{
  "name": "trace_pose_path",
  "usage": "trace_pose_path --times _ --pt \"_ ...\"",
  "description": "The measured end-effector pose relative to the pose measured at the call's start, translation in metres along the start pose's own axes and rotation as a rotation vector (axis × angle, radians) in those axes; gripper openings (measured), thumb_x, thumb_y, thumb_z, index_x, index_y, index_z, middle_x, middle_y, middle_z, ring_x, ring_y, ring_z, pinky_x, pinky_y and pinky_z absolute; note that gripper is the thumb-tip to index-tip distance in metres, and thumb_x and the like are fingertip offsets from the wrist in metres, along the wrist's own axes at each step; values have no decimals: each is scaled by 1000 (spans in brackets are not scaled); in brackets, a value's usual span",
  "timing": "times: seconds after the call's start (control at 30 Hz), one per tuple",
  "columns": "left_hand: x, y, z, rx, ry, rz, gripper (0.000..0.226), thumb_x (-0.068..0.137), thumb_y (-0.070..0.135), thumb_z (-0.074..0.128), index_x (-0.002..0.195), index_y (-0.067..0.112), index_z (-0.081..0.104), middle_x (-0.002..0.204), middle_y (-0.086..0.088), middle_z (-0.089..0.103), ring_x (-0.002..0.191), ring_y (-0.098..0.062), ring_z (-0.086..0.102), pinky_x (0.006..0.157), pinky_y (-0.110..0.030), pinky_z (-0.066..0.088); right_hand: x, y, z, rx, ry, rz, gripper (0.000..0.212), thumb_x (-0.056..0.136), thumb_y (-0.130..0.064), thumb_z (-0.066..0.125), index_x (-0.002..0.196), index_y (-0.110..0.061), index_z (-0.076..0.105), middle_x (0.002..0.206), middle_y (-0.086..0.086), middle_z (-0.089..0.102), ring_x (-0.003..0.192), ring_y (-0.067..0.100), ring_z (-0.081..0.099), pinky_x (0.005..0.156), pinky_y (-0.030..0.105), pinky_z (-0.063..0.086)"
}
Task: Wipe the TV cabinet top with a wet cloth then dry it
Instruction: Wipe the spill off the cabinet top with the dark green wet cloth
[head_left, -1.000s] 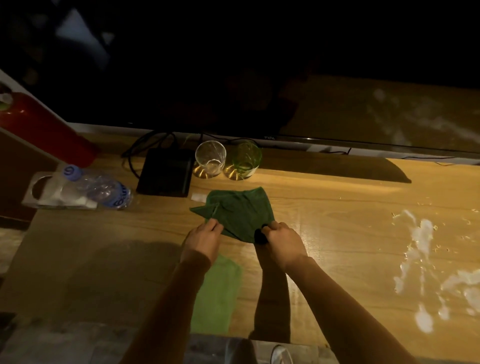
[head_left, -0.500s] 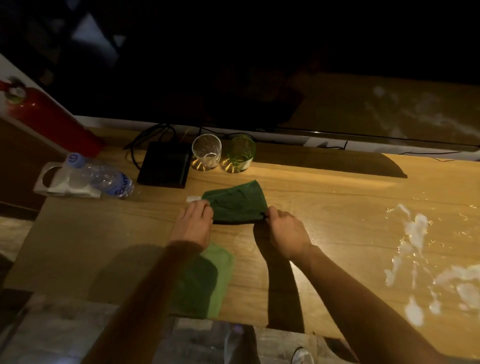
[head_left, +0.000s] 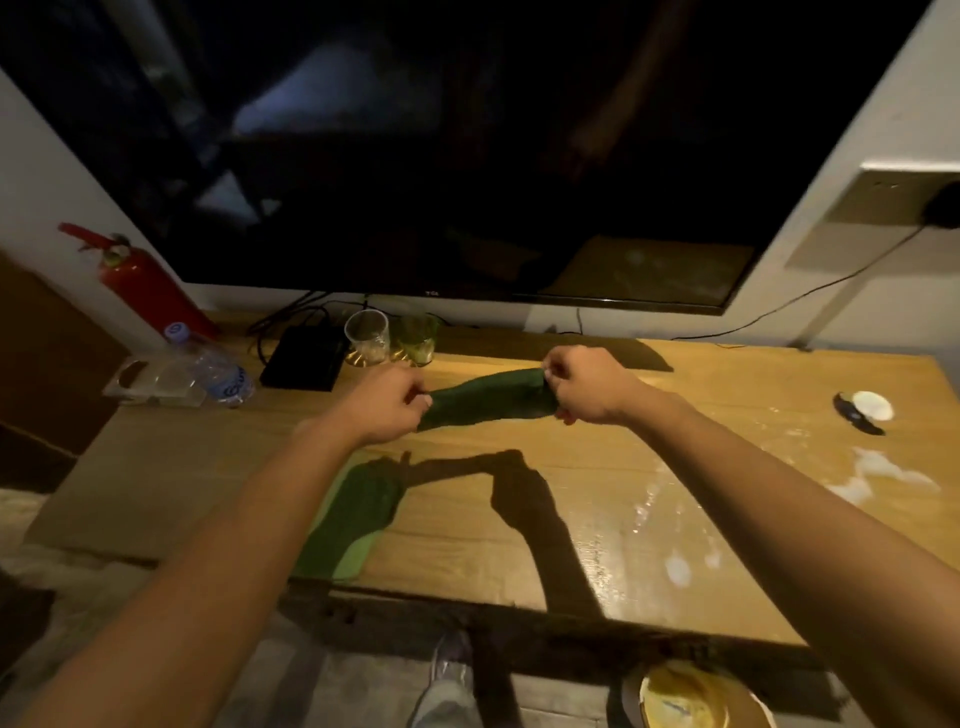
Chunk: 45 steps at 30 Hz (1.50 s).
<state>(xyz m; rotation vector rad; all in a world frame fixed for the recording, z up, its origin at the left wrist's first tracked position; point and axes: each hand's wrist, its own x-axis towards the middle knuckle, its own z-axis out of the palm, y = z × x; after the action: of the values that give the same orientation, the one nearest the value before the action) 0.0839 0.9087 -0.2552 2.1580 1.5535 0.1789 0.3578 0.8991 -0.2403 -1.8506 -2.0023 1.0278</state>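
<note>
A dark green cloth (head_left: 488, 397) is stretched in the air between my two hands, above the wooden TV cabinet top (head_left: 519, 519). My left hand (head_left: 387, 402) grips its left end and my right hand (head_left: 584, 384) grips its right end. A second, lighter green cloth (head_left: 353, 519) lies flat near the cabinet's front edge, partly under my left forearm's shadow. White wet smears (head_left: 872, 473) spread over the right part of the top.
Two glasses (head_left: 387, 340), a black box (head_left: 304, 358) with cables and a lying plastic bottle (head_left: 213, 366) sit at the back left. A red fire extinguisher (head_left: 140, 283) leans on the left wall. The TV (head_left: 467, 156) hangs above. A small white object (head_left: 870, 405) sits far right; a yellow bowl (head_left: 696, 699) is below.
The dark green cloth has been lifted off the cabinet top and pulled out lengthwise between both hands. My hands have moved apart and upward. The view has tilted up.
</note>
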Motion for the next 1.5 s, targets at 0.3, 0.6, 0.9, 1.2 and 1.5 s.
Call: trace_pose_path --times 0.3,0.6,0.9,1.2,1.5 --pt "-47 117 59 -176 -113 41 8 99 26 52 100 33 55 101 5 60 88 -8 60 73 -26 52 -123 69 -41 35 -37 77 28 69 -40 84 72 -16 70 70 -1 70 74 15 67 63 30 55" --pt "-42 161 89 -457 -844 -81 28 86 5 70 109 20 71 112 -7 70 106 -26 67 89 -36 56 -143 140 -38 -185 -340 121 24 79 -39 72 94 -25 60 96 0 63 91 19 59 74 30 50" --pt "51 154 97 -459 -541 -186 20 98 17 54 118 15 54 118 -10 62 106 -23 63 95 -44 54 -71 166 -59 -204 -299 141 12 95 -31 58 88 -23 62 84 -2 63 82 15 58 66 26 43" --pt "231 94 147 -104 116 76 49 97 15 55 142 33 45 133 1 56 113 -16 57 91 -34 52 119 229 -70 -485 199 -49 47 88 -10 63 131 -26 52 101 4 66 96 31 63 72 38 49" --pt "269 33 229 320 33 274 55 88 25 60 141 28 48 118 2 53 105 -19 46 88 -38 45 187 298 1 -546 -27 -86 55 96 -21 54 148 -32 37 139 5 56 122 28 55 101 42 48"
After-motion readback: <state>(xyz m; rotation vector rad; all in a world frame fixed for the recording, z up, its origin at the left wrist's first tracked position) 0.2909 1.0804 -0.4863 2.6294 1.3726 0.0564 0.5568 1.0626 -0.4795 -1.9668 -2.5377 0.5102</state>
